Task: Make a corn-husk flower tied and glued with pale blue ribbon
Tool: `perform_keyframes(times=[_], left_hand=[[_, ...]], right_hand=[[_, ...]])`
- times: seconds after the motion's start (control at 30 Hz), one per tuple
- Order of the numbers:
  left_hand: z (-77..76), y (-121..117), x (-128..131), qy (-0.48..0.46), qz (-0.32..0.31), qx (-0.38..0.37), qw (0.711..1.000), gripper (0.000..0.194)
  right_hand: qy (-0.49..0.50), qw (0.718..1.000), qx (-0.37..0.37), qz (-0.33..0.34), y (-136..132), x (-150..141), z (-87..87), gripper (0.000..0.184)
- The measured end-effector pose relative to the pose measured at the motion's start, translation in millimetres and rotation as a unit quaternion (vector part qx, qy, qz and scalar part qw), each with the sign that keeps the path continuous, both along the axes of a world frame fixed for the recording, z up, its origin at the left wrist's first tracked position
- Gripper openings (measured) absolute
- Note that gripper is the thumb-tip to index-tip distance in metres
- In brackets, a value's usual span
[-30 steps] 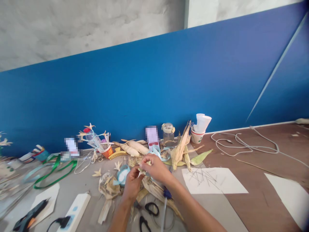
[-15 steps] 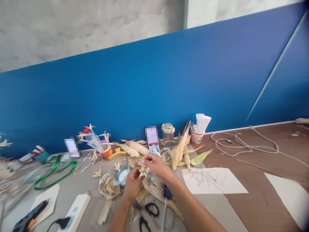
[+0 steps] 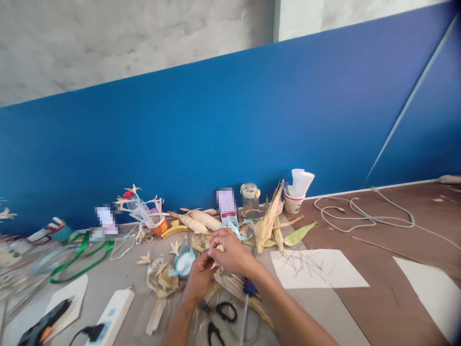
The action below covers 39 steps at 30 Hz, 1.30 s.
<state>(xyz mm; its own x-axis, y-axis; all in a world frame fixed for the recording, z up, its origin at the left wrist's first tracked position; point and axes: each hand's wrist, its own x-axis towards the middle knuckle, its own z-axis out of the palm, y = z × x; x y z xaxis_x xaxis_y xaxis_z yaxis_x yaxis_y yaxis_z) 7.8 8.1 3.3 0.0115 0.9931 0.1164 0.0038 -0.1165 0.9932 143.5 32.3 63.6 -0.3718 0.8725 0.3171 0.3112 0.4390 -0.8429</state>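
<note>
My left hand and my right hand meet just above the table, fingers pinched together on a small pale husk flower that is mostly hidden between them. A light blue ribbon runs up from behind my right hand. Below the hands lie dried corn husks. A roll of light blue ribbon sits just left of my left hand. Black scissors lie near my forearms.
A glue gun and a white power strip lie at the front left, with green ribbon behind them. Corn cobs, a jar, paper cups, white cable and a paper with thin wires lie further back and right.
The husk flower, visible between my fingers half a second ago, is now mostly covered as both hands have closed tighter around it. The hands stay in the same place.
</note>
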Motion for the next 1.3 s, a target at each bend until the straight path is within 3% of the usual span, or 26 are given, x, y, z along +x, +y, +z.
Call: perform_keyframes(times=[0.17, 0.27, 0.43, 0.57, 0.73, 1.13, 1.3], left_hand=[[-2.4, -0.9, 0.9, 0.031, -0.023, 0.019, 0.999, 0.013], [-3.5, 0.5, 0.0, 0.040, -0.012, 0.027, 0.999, 0.009], [-7.9, 6.8, -7.3, 0.024, 0.113, 0.044, 0.992, 0.015], [-12.8, 11.0, -14.2, 0.020, 0.177, 0.050, 0.983, 0.018], [-13.2, 10.9, -15.4, -0.013, 0.177, 0.067, 0.982, 0.019], [-16.4, 10.3, -15.1, -0.021, 0.184, 0.067, 0.980, 0.020], [-11.1, 10.9, -11.0, -0.122, 0.179, 0.033, 0.976, 0.019]], right_hand=[[-0.107, 0.994, -0.002, -0.027, 0.0, -2.6, -0.5, 0.016], [-0.099, 0.994, -0.007, -0.053, 0.2, -3.7, -1.0, 0.011], [0.039, 0.993, 0.009, -0.113, 0.2, -0.6, 3.2, 0.010], [0.077, 0.991, -0.071, -0.089, -1.0, -2.6, 3.0, 0.007], [0.074, 0.985, -0.147, -0.049, -2.4, -13.9, -3.3, 0.006], [0.072, 0.986, -0.145, -0.050, -1.9, -20.7, -14.2, 0.009], [0.131, 0.978, -0.157, -0.044, 3.2, -12.0, -6.1, 0.010]])
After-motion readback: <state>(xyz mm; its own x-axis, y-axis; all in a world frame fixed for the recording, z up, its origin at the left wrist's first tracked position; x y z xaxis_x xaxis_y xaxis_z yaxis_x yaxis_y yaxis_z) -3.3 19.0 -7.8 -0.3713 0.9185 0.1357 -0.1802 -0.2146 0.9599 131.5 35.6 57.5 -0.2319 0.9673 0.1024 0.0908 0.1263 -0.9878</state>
